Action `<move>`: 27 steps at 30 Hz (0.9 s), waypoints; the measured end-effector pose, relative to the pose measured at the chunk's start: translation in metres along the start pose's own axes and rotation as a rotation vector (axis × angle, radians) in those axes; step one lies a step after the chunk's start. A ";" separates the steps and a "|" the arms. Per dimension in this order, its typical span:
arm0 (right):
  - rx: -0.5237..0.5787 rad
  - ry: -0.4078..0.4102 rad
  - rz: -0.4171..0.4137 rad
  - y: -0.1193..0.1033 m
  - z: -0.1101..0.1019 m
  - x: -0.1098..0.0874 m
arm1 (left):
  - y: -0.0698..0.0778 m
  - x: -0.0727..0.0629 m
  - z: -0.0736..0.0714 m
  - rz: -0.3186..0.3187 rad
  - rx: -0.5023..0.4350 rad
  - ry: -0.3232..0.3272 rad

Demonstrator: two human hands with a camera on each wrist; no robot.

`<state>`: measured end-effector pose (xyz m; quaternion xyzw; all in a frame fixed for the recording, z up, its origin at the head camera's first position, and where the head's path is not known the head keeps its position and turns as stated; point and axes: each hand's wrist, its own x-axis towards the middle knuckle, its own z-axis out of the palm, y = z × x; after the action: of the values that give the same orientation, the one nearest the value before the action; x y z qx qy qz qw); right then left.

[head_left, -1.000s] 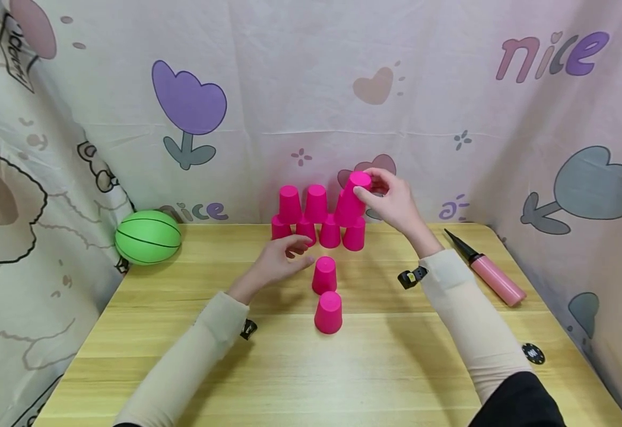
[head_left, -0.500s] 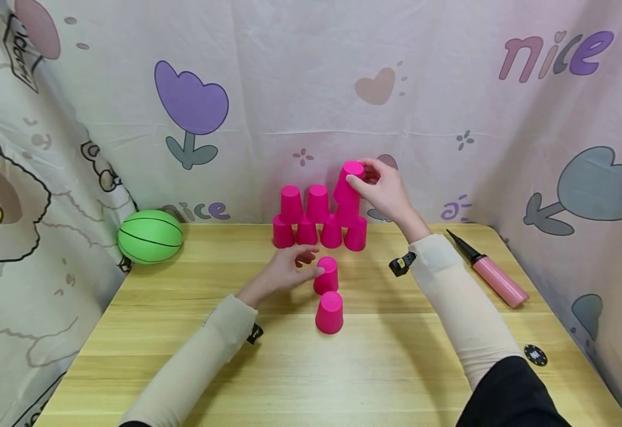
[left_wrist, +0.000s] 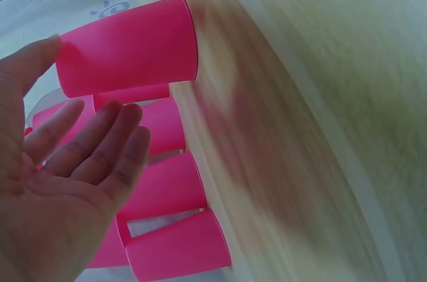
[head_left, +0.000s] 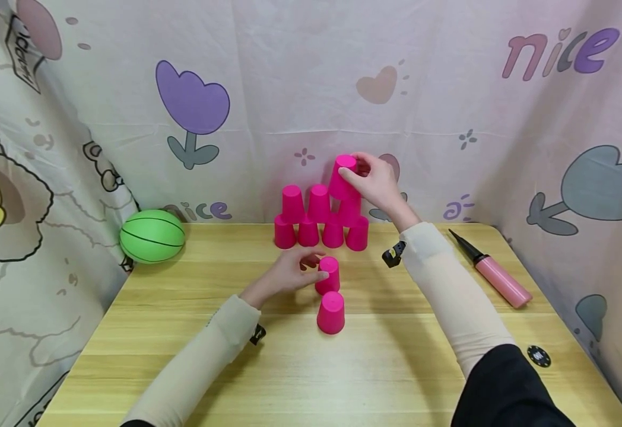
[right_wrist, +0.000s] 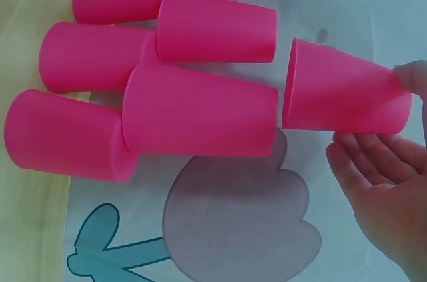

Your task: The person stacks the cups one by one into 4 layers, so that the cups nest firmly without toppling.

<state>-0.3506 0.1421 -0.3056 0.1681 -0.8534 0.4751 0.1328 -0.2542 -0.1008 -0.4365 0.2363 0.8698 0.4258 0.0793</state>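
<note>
Pinched between thumb and fingers of my right hand [head_left: 380,185], an upside-down pink cup [right_wrist: 347,92] hangs over the right end of a cup pyramid. That pyramid has a bottom row of several pink cups [head_left: 285,232] and three more upside down on top [head_left: 319,203]. In the right wrist view, a small gap shows between the held cup and the upper-row cup [right_wrist: 200,112] below it. My left hand [head_left: 286,271], fingers relaxed, is beside a loose cup [left_wrist: 130,49], its thumb tip right at the cup's closed end. Another loose cup [head_left: 331,313] stands in front.
A green ball [head_left: 152,236] sits at the table's back left. On the right lie a pink hand pump [head_left: 498,276] with a black nozzle and a black round chip [head_left: 539,356]. A printed curtain [head_left: 289,89] hangs close behind the pyramid.
My right hand has raised its cup and carried it left, above the upper row. My left hand has shifted slightly right and down, toward the rear loose cup.
</note>
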 end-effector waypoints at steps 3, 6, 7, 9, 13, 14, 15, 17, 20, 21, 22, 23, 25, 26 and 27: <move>-0.013 -0.012 0.004 0.000 0.002 0.003 | -0.001 0.001 0.001 0.020 0.010 -0.011; -0.019 -0.010 0.002 0.001 0.005 0.007 | -0.002 0.001 0.002 0.041 0.016 -0.018; -0.020 -0.009 0.001 0.001 0.005 0.008 | -0.002 0.001 0.002 0.047 0.015 -0.019; -0.028 -0.006 -0.001 0.002 0.007 0.010 | -0.001 0.001 0.003 0.049 0.015 -0.021; -0.045 -0.005 0.001 0.004 0.009 0.013 | -0.001 0.000 0.004 0.035 0.006 -0.022; -0.049 -0.004 0.002 0.004 0.010 0.013 | -0.001 0.000 0.005 0.029 0.005 -0.022; -0.052 -0.004 0.002 0.004 0.010 0.014 | -0.001 0.000 0.005 0.026 0.003 -0.021; -0.059 -0.005 0.001 0.005 0.011 0.015 | -0.001 0.000 0.006 0.019 0.001 -0.018; -0.063 -0.009 0.000 0.004 0.012 0.017 | 0.000 0.000 0.008 0.020 -0.005 -0.017; -0.062 -0.011 0.002 0.004 0.013 0.017 | 0.000 0.000 0.008 0.019 -0.008 -0.018; -0.059 -0.012 0.004 0.004 0.013 0.017 | 0.000 0.000 0.009 0.019 -0.011 -0.020; -0.056 -0.012 0.007 0.004 0.014 0.017 | 0.000 0.001 0.009 0.020 -0.013 -0.022; -0.052 -0.012 0.015 0.003 0.014 0.018 | 0.000 0.001 0.010 0.021 -0.012 -0.025; -0.050 -0.012 0.019 0.003 0.015 0.018 | -0.001 0.001 0.010 0.019 -0.010 -0.025; -0.047 -0.011 0.021 0.003 0.015 0.018 | -0.001 0.002 0.011 0.019 -0.008 -0.025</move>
<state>-0.3689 0.1277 -0.3086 0.1586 -0.8668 0.4553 0.1272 -0.2524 -0.0931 -0.4437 0.2496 0.8647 0.4271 0.0872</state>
